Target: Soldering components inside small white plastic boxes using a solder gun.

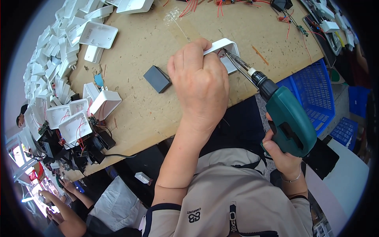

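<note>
No packages, labels, signs or screens show clearly anywhere in the frame; the one bit of print is a small white logo [194, 215] on the person's beige top, lower centre.

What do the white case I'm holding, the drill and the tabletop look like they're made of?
White case: likely moulded plastic, with a smooth, slightly glossy shell and thin walls.
Drill: its green body looks like matt hard plastic, and its bit and chuck are shiny grey, probably metal.
Tabletop: looks like bare chipboard or plywood, tan, dull and scuffed.
</note>
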Available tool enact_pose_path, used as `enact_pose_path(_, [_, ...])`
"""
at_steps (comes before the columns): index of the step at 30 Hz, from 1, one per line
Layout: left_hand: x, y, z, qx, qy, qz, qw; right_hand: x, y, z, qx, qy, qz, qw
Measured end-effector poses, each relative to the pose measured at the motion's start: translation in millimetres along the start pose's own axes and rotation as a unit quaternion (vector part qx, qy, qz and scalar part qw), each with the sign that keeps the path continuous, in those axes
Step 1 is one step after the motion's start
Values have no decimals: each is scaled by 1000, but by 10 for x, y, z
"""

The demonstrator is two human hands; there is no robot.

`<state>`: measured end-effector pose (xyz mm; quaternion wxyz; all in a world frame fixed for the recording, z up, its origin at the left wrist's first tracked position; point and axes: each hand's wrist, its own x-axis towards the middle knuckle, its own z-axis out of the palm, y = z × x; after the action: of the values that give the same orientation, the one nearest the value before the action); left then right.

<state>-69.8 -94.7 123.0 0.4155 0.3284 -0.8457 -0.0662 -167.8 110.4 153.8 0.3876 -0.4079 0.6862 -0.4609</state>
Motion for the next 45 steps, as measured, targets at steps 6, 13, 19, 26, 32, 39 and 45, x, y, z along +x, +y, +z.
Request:
enact_pose_path(6, [-11, -9, 15, 1, -1, 0, 1000, 68, -70, 99, 41, 92, -1, 995])
enact_pose_path(13, [-2, -24, 11, -3, 1, -6, 1000, -33, 41, 18, 17, 7, -13, 1000])
enact_pose_path(19, [-16, -29, 8, -5, 0, -8, 1000, -135, 17, 28, 77, 17, 19, 997])
enact_pose_path(26, [-26, 8, 7, -28, -14, -19, 999, -178, 87, -34, 110, 56, -66, 990])
enact_pose_path(32, [-32, -97, -269, -111, -30, -16, 993, -77, 44, -1, 136, 148, -85, 976])
enact_pose_path(39, [-199, -309, -378, -55, -125, 12, 991, -26, 77, -74, 118, 107, -138, 978])
enact_pose_path(45, [-363, -204, -786, -94, 24, 19, 995, 19, -66, -69, 149, 87, -166, 971])
